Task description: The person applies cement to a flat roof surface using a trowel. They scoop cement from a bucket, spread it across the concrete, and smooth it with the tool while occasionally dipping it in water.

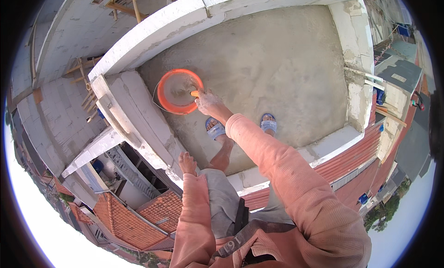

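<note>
An orange bucket (161, 93) with a thin wire handle stands on the grey cement floor, left of my feet. Wet grey-brown mix (176, 90) lies inside it. My right hand (209, 103), dusted with grey, is closed around the orange handle of a trowel (196, 93) at the bucket's right rim. The trowel's metal end reaches into the bucket and is hard to make out. My left hand (187, 163) hangs by my left knee, close to the low block wall, holding nothing, its fingers loosely bent and apart.
Low white block walls (162, 27) enclose the damp cement floor (277, 50). My feet, in blue sandals (268, 123), stand near its front edge. Beyond the walls are drops to tiled roofs (125, 219) and red corrugated sheets (344, 164). Wooden props (135, 6) stand at upper left.
</note>
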Demonstrator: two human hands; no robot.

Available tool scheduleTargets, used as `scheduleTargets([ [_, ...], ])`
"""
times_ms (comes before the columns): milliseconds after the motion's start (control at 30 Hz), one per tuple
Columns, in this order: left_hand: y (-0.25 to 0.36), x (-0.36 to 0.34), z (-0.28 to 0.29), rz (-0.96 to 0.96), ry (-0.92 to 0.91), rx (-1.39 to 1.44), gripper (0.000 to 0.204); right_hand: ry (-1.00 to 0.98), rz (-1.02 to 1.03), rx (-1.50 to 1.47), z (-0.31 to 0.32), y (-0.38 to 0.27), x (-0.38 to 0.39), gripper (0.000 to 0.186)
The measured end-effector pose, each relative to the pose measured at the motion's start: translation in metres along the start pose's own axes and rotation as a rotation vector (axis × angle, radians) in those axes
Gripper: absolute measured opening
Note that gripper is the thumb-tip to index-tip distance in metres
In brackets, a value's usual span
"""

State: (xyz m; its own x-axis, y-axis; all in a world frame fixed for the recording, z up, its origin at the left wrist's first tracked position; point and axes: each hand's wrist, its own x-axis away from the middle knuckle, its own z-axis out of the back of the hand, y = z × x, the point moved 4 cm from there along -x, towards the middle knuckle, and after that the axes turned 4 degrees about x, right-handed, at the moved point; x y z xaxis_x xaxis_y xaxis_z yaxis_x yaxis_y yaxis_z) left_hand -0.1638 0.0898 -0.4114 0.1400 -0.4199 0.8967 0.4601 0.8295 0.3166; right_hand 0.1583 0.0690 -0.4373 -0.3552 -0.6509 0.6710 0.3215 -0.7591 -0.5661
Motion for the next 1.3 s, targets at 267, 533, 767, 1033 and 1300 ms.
scheduleTargets([
  [267,-0.064,-0.072,0.193,0.090,-0.030,0.586,0.049,-0.372,0.639,-0.411,0.063,-0.267,0.299,0.051],
  [533,0.131,0.018,0.099,-0.113,0.761,-0.286,0.063,-0.507,0.862,-0.403,0.114,-0.294,0.377,0.042],
  [767,0.194,0.075,0.167,0.000,0.677,1.066,0.065,-0.751,0.899,-0.420,0.207,-0.247,0.396,0.041],
  [1033,0.261,0.245,-0.113,-1.088,0.297,-0.657,0.038,-1.063,0.778,-0.478,0.297,-0.196,0.386,0.041],
  [1300,0.137,0.387,-0.208,-0.377,-0.275,-0.585,0.076,0.330,0.326,0.090,0.482,-0.017,0.137,0.032],
])
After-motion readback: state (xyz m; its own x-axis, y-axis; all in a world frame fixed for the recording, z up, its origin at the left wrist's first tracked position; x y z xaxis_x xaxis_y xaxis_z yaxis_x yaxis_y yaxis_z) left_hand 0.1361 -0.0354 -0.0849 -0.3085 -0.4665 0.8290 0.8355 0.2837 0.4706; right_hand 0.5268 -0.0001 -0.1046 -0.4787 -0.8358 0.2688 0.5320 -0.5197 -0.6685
